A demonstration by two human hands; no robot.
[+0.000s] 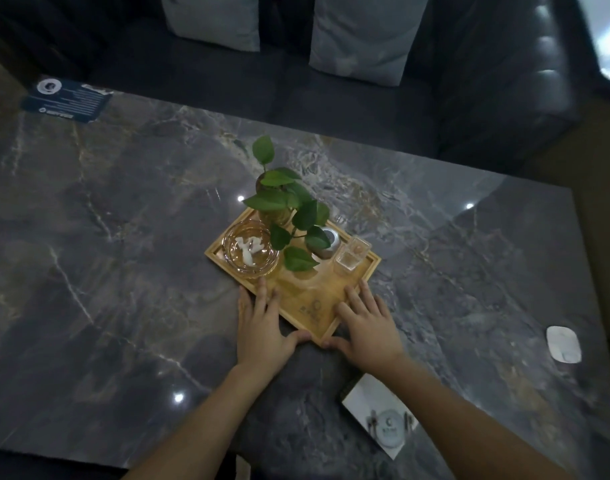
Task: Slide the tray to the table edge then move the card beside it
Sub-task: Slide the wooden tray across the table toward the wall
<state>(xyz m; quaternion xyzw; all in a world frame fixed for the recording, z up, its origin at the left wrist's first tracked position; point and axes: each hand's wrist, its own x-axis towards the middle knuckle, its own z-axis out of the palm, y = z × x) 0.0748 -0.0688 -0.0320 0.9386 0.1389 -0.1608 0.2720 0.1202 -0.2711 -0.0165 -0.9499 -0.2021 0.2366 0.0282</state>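
A wooden tray [317, 306] sits mid-table on the dark marble table [123, 271], turned corner-first toward me. It carries a glass bowl [249, 249], a leafy plant in a glass vase [286, 209], a silver round object [329, 242] and a small clear box [352, 254]. My left hand [262, 327] grips the tray's near-left edge, fingers over the rim and thumb at the near corner. My right hand [369, 327] holds the near-right edge the same way. A white card [379, 414] lies near the table's front edge, partly under my right forearm.
A dark blue leaflet [66, 100] lies at the far left corner of the table. A white oval object [563, 344] rests near the right edge. A dark sofa [365, 105] with grey cushions [362, 36] stands beyond the far edge.
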